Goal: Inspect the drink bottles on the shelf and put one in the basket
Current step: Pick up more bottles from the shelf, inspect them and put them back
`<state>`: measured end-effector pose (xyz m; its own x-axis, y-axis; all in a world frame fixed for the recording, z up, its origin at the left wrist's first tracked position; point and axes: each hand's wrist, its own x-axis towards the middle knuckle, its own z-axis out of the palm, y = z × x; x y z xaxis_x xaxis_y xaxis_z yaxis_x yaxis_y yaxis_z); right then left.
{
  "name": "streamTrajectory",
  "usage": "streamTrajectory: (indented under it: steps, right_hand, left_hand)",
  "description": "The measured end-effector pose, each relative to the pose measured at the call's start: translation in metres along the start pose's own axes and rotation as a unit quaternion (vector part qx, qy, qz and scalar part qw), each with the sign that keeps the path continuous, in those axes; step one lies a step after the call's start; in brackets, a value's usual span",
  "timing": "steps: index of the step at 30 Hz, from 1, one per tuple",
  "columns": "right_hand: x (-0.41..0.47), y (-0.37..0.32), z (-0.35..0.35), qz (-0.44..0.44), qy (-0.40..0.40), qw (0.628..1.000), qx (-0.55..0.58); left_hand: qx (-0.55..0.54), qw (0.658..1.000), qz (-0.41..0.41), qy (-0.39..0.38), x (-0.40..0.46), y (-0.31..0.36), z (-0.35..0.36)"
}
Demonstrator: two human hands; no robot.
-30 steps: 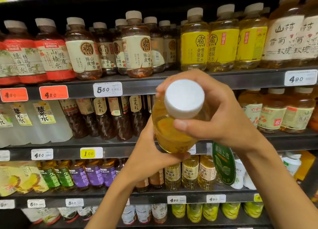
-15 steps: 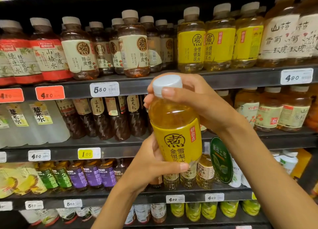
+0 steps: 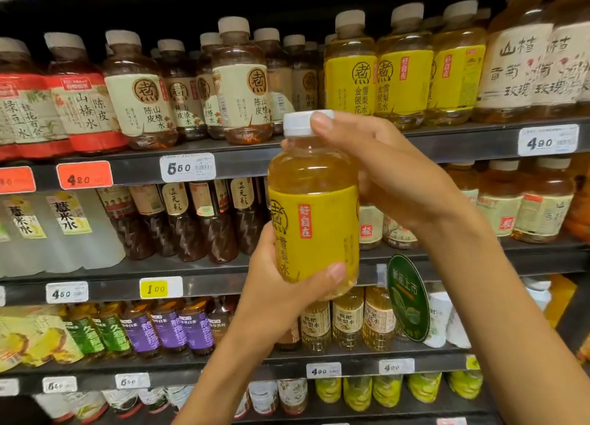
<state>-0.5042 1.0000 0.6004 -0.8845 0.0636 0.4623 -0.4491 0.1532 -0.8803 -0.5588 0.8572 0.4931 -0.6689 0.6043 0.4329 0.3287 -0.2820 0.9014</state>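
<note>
I hold a yellow-labelled drink bottle [image 3: 314,207] upright in front of the shelves; it has a white cap and amber liquid. My left hand [image 3: 274,297] grips its lower part, thumb across the front near the base. My right hand [image 3: 383,172] holds the neck and cap from the right, thumb on the cap's edge. Matching yellow-labelled bottles [image 3: 402,73] stand on the upper shelf [image 3: 463,140] behind. No basket is in view.
Brown-tea bottles with cream labels [image 3: 242,89] and red-labelled bottles [image 3: 83,105] fill the upper shelf's left. Dark bottles [image 3: 198,220] stand a shelf lower, purple- and green-labelled ones [image 3: 166,328] below that. A round green sign [image 3: 407,297] sticks out beside my right forearm.
The bottle went from tilted with its cap toward me to upright, and its label has turned leftward. Both hands kept hold of it.
</note>
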Motion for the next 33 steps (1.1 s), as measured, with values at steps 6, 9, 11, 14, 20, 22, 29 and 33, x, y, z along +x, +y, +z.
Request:
streamTrajectory:
  steps: [6,9,11,14,20,22,29,33]
  right_hand:
    - [0.018,0.014,0.002,0.073,-0.091,0.982,0.149]
    - [0.019,0.018,0.004,0.058,-0.069,0.984,0.153]
    - [0.019,0.018,0.005,0.049,-0.038,0.988,0.140]
    - [0.017,0.013,0.006,0.037,0.016,0.993,0.115]
    - [0.013,0.014,0.014,0.010,0.148,0.989,0.014]
    - [0.012,0.015,0.016,0.006,0.161,0.987,-0.002]
    - [0.015,0.008,0.006,-0.027,0.125,0.991,-0.030]
    - [0.029,0.001,0.000,-0.050,0.117,0.992,-0.006]
  left_hand:
    - [-0.203,0.962,-0.150,-0.101,-0.009,0.004,-0.002]
    - [-0.250,0.949,-0.160,-0.107,-0.007,0.001,-0.004]
    - [-0.283,0.939,-0.162,-0.107,-0.004,-0.001,-0.006]
    - [-0.271,0.948,-0.120,-0.117,0.000,-0.003,-0.013]
    - [-0.166,0.981,-0.071,-0.069,0.002,-0.004,-0.009]
    - [-0.104,0.991,-0.068,-0.052,0.003,-0.007,-0.005]
    - [-0.098,0.994,-0.027,-0.041,0.014,-0.003,-0.002]
    - [-0.105,0.994,-0.013,-0.041,0.035,0.007,-0.005]
